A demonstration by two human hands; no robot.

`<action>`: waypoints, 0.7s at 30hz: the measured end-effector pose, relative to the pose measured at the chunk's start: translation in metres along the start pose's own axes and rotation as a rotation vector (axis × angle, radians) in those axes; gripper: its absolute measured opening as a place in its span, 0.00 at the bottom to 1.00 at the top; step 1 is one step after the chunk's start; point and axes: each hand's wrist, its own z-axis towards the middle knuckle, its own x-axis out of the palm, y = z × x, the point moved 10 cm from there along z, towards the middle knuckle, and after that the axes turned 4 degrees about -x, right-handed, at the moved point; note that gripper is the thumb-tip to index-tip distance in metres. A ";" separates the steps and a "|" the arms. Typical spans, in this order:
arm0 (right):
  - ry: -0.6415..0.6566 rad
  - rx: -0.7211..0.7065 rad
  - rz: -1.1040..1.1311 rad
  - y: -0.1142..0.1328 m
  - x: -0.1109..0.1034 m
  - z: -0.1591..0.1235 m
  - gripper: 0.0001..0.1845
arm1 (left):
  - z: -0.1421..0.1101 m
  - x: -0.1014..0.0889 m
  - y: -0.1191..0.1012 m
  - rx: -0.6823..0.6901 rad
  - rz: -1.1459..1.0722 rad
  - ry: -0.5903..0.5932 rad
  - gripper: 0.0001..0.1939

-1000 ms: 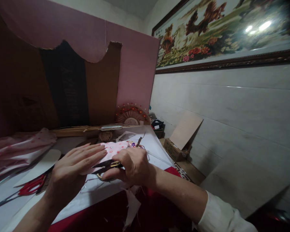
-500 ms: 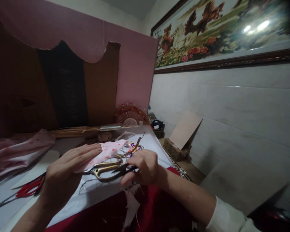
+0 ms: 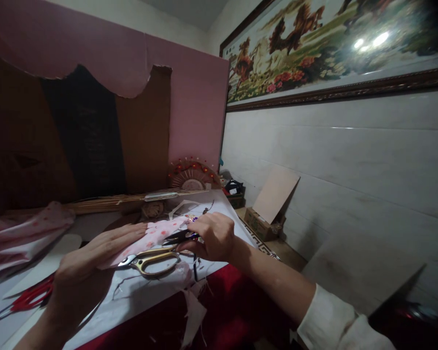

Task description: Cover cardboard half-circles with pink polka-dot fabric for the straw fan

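My left hand (image 3: 91,248) lies flat with fingers stretched out on a piece of pale pink cloth with red dots (image 3: 160,231). In my right hand (image 3: 213,236) is a pair of black thread snips (image 3: 178,237), their blades pointing left at the cloth's near edge. Gold-handled scissors (image 3: 155,262) lie on the white table just below the cloth, partly overlapped by it. Beside my left wrist are red-handled scissors (image 3: 32,294), partly hidden by it. Small colourful patterned pieces (image 3: 191,218) show behind my right hand, mostly covered.
A large cardboard panel with pink edging (image 3: 197,107) stands behind the table (image 3: 131,296). More dotted cloth (image 3: 29,233) is heaped at left. A fan-shaped piece with red beads (image 3: 193,175) stands at the back. Cloth scraps (image 3: 195,313) hang over the red front. A small box (image 3: 259,223) sits near the wall.
My right hand has moved the snips up and away from the gold-handled scissors to the cloth's edge. My left hand stays on the cloth. The view has shifted slightly right.
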 end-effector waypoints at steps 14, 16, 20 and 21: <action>0.071 -0.008 0.030 0.006 0.011 0.003 0.18 | 0.001 0.003 -0.001 0.025 -0.026 0.030 0.14; 0.073 0.008 0.030 0.003 0.011 0.001 0.17 | -0.002 0.004 0.004 0.013 -0.030 0.030 0.15; 0.029 0.025 0.026 -0.001 0.004 0.003 0.14 | -0.005 0.004 0.007 0.015 -0.021 0.022 0.16; 0.023 0.025 0.026 0.000 0.003 0.004 0.14 | -0.005 0.004 0.006 0.019 -0.022 0.026 0.16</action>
